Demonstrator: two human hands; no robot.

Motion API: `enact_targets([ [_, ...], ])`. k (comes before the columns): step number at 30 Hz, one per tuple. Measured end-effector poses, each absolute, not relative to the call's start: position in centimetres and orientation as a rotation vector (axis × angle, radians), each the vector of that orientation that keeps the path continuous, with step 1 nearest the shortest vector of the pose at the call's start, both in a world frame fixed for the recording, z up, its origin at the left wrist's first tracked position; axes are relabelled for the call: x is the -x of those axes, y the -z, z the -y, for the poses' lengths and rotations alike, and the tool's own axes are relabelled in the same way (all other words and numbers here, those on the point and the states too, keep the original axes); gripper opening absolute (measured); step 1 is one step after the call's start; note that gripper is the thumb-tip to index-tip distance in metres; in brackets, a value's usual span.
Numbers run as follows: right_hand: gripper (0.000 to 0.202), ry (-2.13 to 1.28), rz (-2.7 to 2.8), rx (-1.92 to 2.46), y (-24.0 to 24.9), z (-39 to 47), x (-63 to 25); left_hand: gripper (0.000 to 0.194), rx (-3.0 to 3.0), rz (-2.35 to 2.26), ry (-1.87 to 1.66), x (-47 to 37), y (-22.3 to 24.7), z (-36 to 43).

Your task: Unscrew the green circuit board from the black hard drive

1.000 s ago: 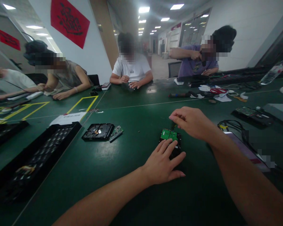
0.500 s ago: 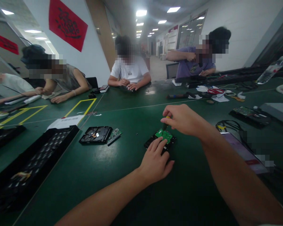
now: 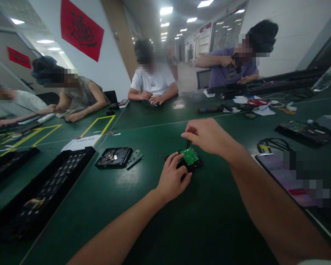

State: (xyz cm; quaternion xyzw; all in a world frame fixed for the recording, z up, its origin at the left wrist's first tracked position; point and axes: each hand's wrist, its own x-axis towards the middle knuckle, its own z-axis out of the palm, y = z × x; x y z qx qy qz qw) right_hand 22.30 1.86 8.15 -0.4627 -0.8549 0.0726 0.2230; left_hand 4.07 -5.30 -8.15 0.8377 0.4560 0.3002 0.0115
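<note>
Green table (image 3: 143, 217), near edge first: left hand (image 3: 171, 180) is half open, fingers bent and fingertips on the left part of the black hard drive (image 3: 195, 165), thumb off to the right; drive lies flat in front of the person, green board (image 3: 191, 156) up and toward the right end, long axis roughly left-right across the view, slightly skewed, exact angle can't tell with the fingers over it; right hand (image 3: 209, 136) is closed in a pinch on a dark screwdriver (image 3: 188, 143), long axis near upright, working end pointing down at the green board, tip contact too small to tell; phone (image 3: 283, 176) lies right of the right forearm, black cable (image 3: 274, 145) just beyond it; long black tray (image 3: 51, 184) is over on the left, slanting away; open drive (image 3: 113, 158) sits between tray and hard drive, loose circuit board (image 3: 135, 158) just beside its right side; another drive (image 3: 300, 132) is well off to the right; farther back, a dark tool (image 3: 209, 110) and a red loop-shaped item (image 3: 257, 102) on white scraps; across the table, a person in white (image 3: 153, 82) and one in purple (image 3: 226, 73)
</note>
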Motion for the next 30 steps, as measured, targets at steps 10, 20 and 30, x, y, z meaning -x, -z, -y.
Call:
enact_targets([
  [10, 0.012, -0.216, 2.315, 1.2, -7.6, -2.1, -22.1, 0.069, -2.457, -1.804, -0.82, -4.5, 8.6, 3.6],
  [20, 0.018, -0.202, 2.336, 1.268, -7.6, -1.8, -21.7, 0.073, -2.516, -1.695, -0.66, -3.4, 9.0, 3.3],
  [30, 0.021, -0.222, 2.393, 1.228, -7.7, -2.1, -22.1, 0.072, -2.503, -1.685, -0.684, -3.3, 9.2, 3.1],
])
